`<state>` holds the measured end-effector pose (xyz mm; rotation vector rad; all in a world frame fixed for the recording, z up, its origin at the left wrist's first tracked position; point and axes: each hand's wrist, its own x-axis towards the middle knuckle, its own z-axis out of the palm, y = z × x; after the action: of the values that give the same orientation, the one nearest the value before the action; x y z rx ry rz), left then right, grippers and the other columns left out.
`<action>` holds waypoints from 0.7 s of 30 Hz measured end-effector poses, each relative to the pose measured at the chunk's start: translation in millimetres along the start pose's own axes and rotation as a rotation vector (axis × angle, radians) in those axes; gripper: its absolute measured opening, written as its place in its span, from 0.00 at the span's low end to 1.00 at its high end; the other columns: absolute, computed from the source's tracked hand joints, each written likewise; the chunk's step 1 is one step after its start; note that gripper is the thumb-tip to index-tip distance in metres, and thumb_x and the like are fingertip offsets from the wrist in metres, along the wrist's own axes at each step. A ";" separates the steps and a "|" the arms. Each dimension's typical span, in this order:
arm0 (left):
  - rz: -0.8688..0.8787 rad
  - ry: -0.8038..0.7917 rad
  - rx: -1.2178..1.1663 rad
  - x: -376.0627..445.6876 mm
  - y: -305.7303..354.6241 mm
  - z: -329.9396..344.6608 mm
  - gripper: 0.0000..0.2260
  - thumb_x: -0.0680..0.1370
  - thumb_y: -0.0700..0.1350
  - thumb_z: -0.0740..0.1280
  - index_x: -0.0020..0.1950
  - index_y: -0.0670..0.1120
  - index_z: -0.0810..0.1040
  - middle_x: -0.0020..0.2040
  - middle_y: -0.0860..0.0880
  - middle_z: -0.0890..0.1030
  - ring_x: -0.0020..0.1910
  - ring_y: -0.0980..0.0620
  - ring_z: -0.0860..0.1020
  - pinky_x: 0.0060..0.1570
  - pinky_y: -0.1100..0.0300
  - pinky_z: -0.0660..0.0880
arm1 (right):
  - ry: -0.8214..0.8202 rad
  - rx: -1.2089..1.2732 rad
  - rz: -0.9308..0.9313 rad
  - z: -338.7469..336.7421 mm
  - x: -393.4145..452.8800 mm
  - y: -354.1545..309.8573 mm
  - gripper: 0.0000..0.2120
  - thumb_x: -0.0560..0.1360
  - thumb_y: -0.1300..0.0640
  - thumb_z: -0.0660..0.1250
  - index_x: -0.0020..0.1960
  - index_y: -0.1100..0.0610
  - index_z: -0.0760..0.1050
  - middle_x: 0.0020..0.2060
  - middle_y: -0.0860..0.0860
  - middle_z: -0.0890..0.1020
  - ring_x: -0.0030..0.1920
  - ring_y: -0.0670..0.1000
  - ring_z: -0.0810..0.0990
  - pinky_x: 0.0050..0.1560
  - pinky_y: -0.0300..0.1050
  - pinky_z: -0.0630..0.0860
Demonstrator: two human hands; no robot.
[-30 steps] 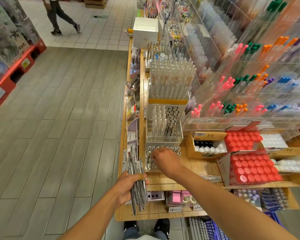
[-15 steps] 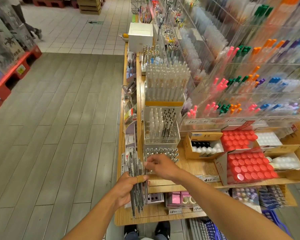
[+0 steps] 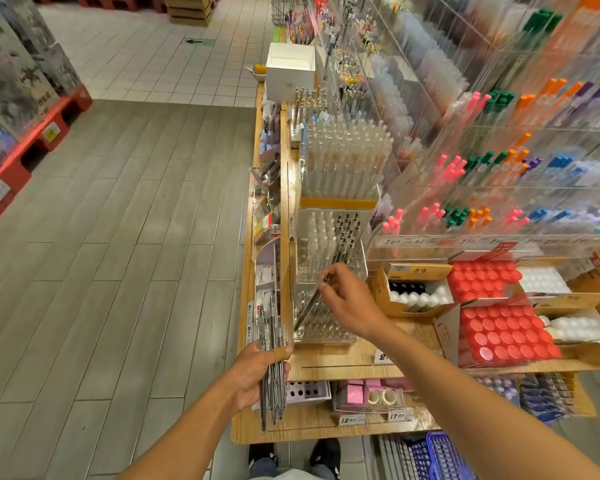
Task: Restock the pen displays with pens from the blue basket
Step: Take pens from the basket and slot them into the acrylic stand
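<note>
Over the clear pen rack [image 3: 326, 327] | my right hand [image 3: 350, 299] grip pinches one dark pen [image 3: 310, 308], tilted | my left hand [image 3: 257, 372] grip holds a pen bundle [image 3: 272, 368] beside the worktop [image 3: 343, 362] edge

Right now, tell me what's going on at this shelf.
A person is restocking pens. The left hand grips a bundle of dark pens at the shelf's edge, while the right hand pinches a single pen, tilted, over the clear perforated pen holder, which shows many unfilled holes. The blue basket sits on the floor below the wooden shelf.
</note>
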<state>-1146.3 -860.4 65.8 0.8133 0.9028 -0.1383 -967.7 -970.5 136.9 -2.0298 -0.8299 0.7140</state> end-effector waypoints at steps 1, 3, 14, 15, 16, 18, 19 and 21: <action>-0.002 0.003 -0.007 0.0 -1.4 -1.6 0.30 0.67 0.39 0.78 0.65 0.37 0.70 0.40 0.41 0.80 0.35 0.47 0.79 0.33 0.53 0.80 | 0.010 -0.038 -0.026 -0.9 2.4 2.4 0.04 0.81 0.56 0.60 0.55 0.50 0.68 0.43 0.53 0.79 0.38 0.50 0.78 0.38 0.44 0.79; 0.001 0.011 -0.033 1.3 -4.2 -4.3 0.28 0.71 0.39 0.76 0.68 0.35 0.69 0.41 0.40 0.80 0.34 0.47 0.79 0.32 0.53 0.80 | 0.012 -0.157 -0.099 0.6 6.0 9.2 0.03 0.81 0.55 0.60 0.55 0.49 0.68 0.41 0.47 0.77 0.37 0.44 0.75 0.34 0.40 0.74; -0.018 0.016 -0.061 8.9 -4.7 -14.2 0.19 0.78 0.37 0.68 0.67 0.33 0.70 0.43 0.40 0.82 0.37 0.46 0.81 0.38 0.51 0.80 | -0.059 -0.551 -0.238 20.8 5.7 29.7 0.09 0.81 0.54 0.60 0.60 0.54 0.70 0.50 0.51 0.75 0.48 0.50 0.74 0.49 0.46 0.74; -0.018 0.019 -0.057 9.8 -4.9 -15.0 0.19 0.78 0.37 0.68 0.67 0.33 0.71 0.43 0.40 0.83 0.37 0.46 0.82 0.39 0.51 0.81 | -0.058 -0.555 -0.238 21.5 6.7 28.9 0.10 0.81 0.53 0.60 0.60 0.54 0.70 0.50 0.52 0.76 0.48 0.50 0.74 0.49 0.46 0.74; -0.019 0.020 -0.053 10.6 -4.8 -15.2 0.20 0.77 0.37 0.69 0.67 0.33 0.70 0.43 0.40 0.83 0.38 0.46 0.82 0.39 0.51 0.81 | -0.057 -0.562 -0.245 22.3 7.6 27.9 0.10 0.81 0.53 0.60 0.61 0.54 0.70 0.51 0.52 0.76 0.47 0.50 0.74 0.48 0.46 0.73; -0.021 0.017 -0.050 11.2 -4.2 -14.4 0.22 0.76 0.37 0.71 0.67 0.33 0.70 0.43 0.40 0.84 0.38 0.45 0.82 0.38 0.50 0.80 | -0.050 -0.583 -0.289 23.9 8.7 26.9 0.10 0.81 0.53 0.60 0.60 0.55 0.70 0.50 0.53 0.77 0.47 0.49 0.73 0.47 0.46 0.72; -0.022 0.015 -0.049 11.4 -3.7 -13.6 0.23 0.75 0.37 0.72 0.67 0.34 0.70 0.43 0.40 0.84 0.39 0.45 0.83 0.38 0.50 0.80 | -0.040 -0.591 -0.321 24.6 9.2 27.1 0.09 0.81 0.53 0.60 0.59 0.56 0.71 0.49 0.53 0.78 0.47 0.49 0.72 0.46 0.46 0.71; -0.020 0.011 -0.053 12.2 -2.7 -12.5 0.23 0.74 0.37 0.73 0.67 0.35 0.69 0.44 0.39 0.84 0.39 0.45 0.83 0.37 0.51 0.81 | -0.013 -0.587 -0.360 26.0 10.4 27.6 0.09 0.80 0.53 0.61 0.58 0.56 0.72 0.48 0.52 0.78 0.45 0.47 0.68 0.43 0.44 0.68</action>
<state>-1147.8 -851.1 50.8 0.7562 0.9211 -0.1267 -971.8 -962.9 98.5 -2.2783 -1.4987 0.2944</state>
